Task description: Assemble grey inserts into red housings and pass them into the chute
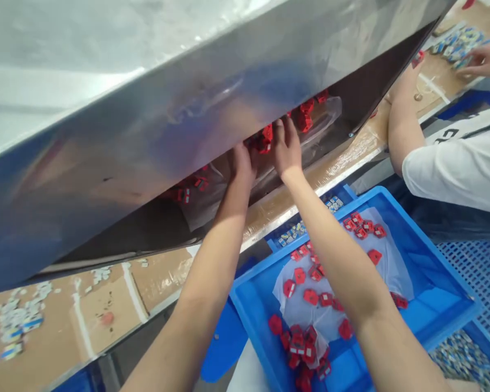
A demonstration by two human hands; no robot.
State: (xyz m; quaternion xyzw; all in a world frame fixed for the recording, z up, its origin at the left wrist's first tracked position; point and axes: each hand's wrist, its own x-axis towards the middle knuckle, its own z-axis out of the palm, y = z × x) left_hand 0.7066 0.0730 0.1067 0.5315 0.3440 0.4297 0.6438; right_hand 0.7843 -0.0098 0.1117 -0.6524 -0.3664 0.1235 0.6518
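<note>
Under steel panel, left hand, right hand among red parts.

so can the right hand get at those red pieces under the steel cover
Probably yes: the right hand is under the steel cover's edge, beside the red pieces, with only clear plastic near them, nothing solid between.

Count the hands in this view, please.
4: the person's left hand and right hand under the steel cover, and a co-worker's hands at upper right. More may be hidden.
</note>
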